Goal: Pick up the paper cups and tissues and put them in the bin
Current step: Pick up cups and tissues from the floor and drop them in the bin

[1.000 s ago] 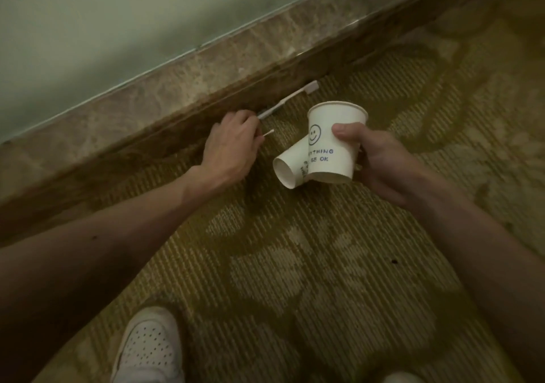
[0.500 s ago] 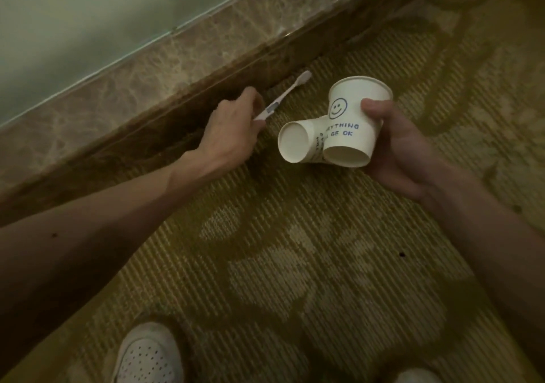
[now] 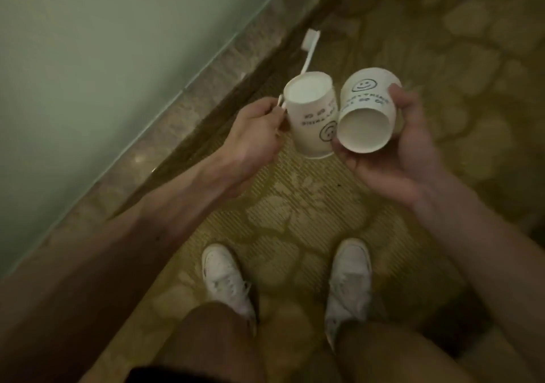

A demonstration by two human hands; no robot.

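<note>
Since a moment ago both hands have come up off the floor and closer to us, the toothbrush (image 3: pixel 309 47) has left the carpet (image 3: pixel 295 205) in the left hand's grip, and our view has tipped down to take in both feet. The two paper cups are now side by side in the air between the hands, touching along their walls. The right cup (image 3: pixel 365 108) lies tilted, its round end facing us and its smiley on the far side. The right hand (image 3: pixel 395 152) is wrapped round it, with its fingers (image 3: pixel 398 96) curled over the far wall and the thumb under the near edge. The left cup (image 3: pixel 312 123) stands with its print upside down to us, one round end turned up. It sits between the right thumb and the left hand (image 3: pixel 253 137), and we cannot tell which of them carries it. The left hand's fingers are closed in a pinch on the toothbrush handle just beside that cup's wall. The handle passes behind the cup and the brush head sticks out beyond it. Below the hands we see the patterned carpet, a white left shoe (image 3: pixel 224 276) and a white right shoe (image 3: pixel 349 276). A brown stone skirting (image 3: pixel 191 111) runs along the foot of a pale green wall (image 3: pixel 88 58) to our left.
</note>
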